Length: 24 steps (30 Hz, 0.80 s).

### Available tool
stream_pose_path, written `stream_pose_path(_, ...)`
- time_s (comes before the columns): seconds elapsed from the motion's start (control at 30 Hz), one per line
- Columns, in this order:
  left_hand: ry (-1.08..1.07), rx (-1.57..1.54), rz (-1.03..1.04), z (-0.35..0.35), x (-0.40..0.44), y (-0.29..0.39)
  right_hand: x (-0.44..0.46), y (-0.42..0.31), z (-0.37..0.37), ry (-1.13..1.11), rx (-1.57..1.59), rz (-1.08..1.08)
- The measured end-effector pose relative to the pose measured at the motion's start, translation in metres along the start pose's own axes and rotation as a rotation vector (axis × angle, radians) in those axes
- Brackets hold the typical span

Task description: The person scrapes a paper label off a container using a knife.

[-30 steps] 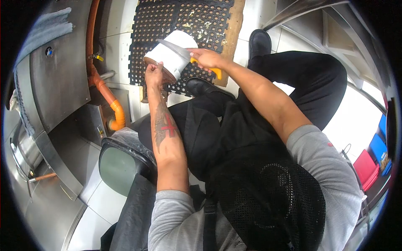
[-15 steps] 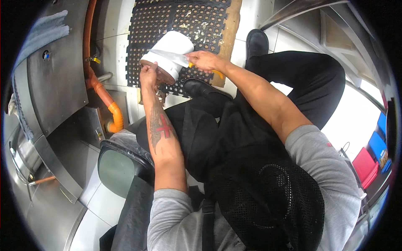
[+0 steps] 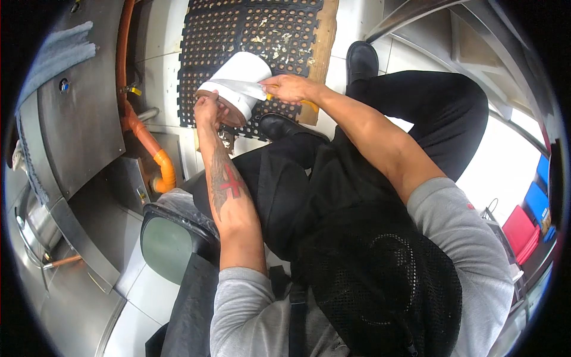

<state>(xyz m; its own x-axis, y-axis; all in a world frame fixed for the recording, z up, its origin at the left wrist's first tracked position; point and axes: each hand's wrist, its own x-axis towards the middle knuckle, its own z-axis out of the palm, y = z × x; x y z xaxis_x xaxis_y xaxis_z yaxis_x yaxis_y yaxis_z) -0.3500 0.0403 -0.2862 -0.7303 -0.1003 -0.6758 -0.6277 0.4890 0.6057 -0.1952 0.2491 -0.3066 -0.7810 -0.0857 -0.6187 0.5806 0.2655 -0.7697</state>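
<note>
A white cylindrical tub [image 3: 248,67] lies tilted over the black mat, its near end turned toward me and showing brown inside the rim. My left hand [image 3: 209,112] is closed on that rim, thumb on the near side and fingers partly hidden at the end. My right hand [image 3: 289,89] is wrapped round the yellow handle of a knife [image 3: 244,87]. The knife's broad blade lies across the tub's side close to the rim, pointing left. Whether the edge cuts into the wall cannot be made out.
Pale scraps are strewn over the holed rubber mat [image 3: 226,30]. Steel equipment [image 3: 83,119] and an orange pipe [image 3: 146,140] stand at left. Near my left elbow is a bin with a greenish panel [image 3: 166,247]. My shoe [image 3: 361,59] rests at the mat's right.
The tub and my left hand have shifted slightly down and left in view. My left fingers have moved along the rim. The knife stays across the tub in my right hand.
</note>
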Motion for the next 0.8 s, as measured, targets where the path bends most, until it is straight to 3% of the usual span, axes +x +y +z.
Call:
stream_pose_path(0.07,0.001,0.001,0.020,-0.003,0.011,-0.009,0.011,0.015,0.003,-0.028,0.093,-0.021)
stream_pose_path(0.13,0.119,0.220,0.104,-0.008,0.022,-0.011,0.019,0.022,0.009,0.032,0.115,-0.037)
stream_pose_path(0.17,0.093,0.409,0.027,-0.012,0.021,-0.002,0.015,0.021,0.014,0.170,0.115,0.039)
stream_pose_path(0.2,0.096,0.409,0.029,-0.008,0.014,0.001,0.010,0.016,0.017,0.313,0.114,0.118)
stream_pose_path(0.27,0.051,0.062,0.071,0.003,-0.003,-0.005,0.017,0.020,0.026,0.265,0.124,0.216)
stream_pose_path(0.33,0.061,0.037,0.054,-0.002,-0.003,-0.002,0.042,0.047,0.053,0.437,-0.098,-0.093)
stream_pose_path(0.37,0.072,0.011,0.040,-0.006,-0.002,-0.001,0.028,0.036,0.049,0.289,-0.075,-0.141)
stream_pose_path(0.53,0.058,0.070,0.046,-0.016,0.021,-0.010,0.031,0.018,0.037,0.295,-0.020,-0.015)
stream_pose_path(0.63,0.013,-0.069,-0.020,-0.014,0.031,-0.018,0.040,0.028,0.051,0.228,-0.150,-0.259)
stream_pose_path(0.67,0.017,-0.075,-0.027,-0.013,0.030,-0.019,0.043,0.028,0.050,0.219,-0.155,-0.257)
stream_pose_path(0.73,0.051,-0.051,-0.072,-0.010,0.030,-0.018,0.054,0.026,0.044,0.335,0.061,-0.057)
stream_pose_path(0.77,0.053,-0.051,-0.075,-0.011,0.033,-0.017,0.059,0.023,0.041,0.491,-0.013,-0.029)
stream_pose_path(0.8,0.036,-0.054,-0.089,-0.011,0.037,-0.017,0.048,0.012,0.035,0.486,-0.010,-0.025)
